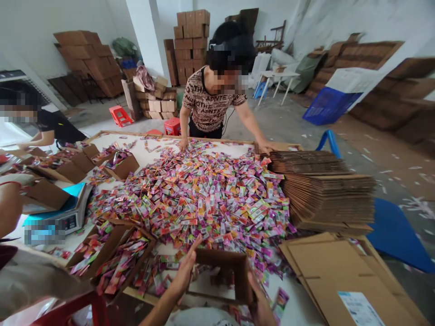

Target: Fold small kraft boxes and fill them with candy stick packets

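A small cardboard box (240, 283) stands between my two hands at the table's near edge. Its top is open, and a white surface and some packets show through the frame of its walls. My left hand (186, 269) presses on the box's left side with fingers stretched along it. On the opposite wall, my right hand (260, 296) grips the right side, its fingers partly hidden. Just beyond the box spreads a large heap of small colourful packets (204, 194). A few loose packets lie beside my right hand.
Filled cartons (112, 244) stand to the left, near a digital scale (73, 213). Flattened cartons (326, 194) are stacked at right, with more flat cardboard (340, 276) in front. A co-worker (214, 99) reaches over the far edge; other people work at left.
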The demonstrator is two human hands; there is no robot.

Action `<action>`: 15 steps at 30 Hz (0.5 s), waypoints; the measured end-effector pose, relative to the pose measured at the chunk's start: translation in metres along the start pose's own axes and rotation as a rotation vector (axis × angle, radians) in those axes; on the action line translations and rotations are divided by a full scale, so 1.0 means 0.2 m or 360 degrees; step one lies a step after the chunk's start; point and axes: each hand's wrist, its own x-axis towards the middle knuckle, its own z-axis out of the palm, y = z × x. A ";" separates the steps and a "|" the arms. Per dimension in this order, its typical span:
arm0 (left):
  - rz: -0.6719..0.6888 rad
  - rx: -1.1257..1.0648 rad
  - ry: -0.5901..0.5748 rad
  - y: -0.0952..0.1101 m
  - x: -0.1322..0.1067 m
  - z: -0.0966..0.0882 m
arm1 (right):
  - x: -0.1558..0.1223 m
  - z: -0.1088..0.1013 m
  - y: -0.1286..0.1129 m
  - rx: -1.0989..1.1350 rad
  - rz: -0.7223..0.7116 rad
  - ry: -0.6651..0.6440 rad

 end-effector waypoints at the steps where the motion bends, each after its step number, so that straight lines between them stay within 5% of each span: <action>1: 0.0019 0.0046 0.0000 -0.02 0.01 0.00 | 0.00 -0.01 0.03 -0.0061 -0.0046 -0.0072; 6: -0.0011 0.0126 -0.0078 -0.22 0.03 -0.04 | 0.01 0.01 0.17 -0.0501 -0.0506 0.0016; 10: 0.0049 0.0408 -0.0009 -0.37 0.00 -0.07 | 0.01 0.00 0.14 -0.0681 -0.0775 0.0084; 15: 0.0290 0.0841 -0.0381 -0.30 -0.11 -0.19 | -0.07 -0.13 0.08 -0.0837 -0.0894 -0.0002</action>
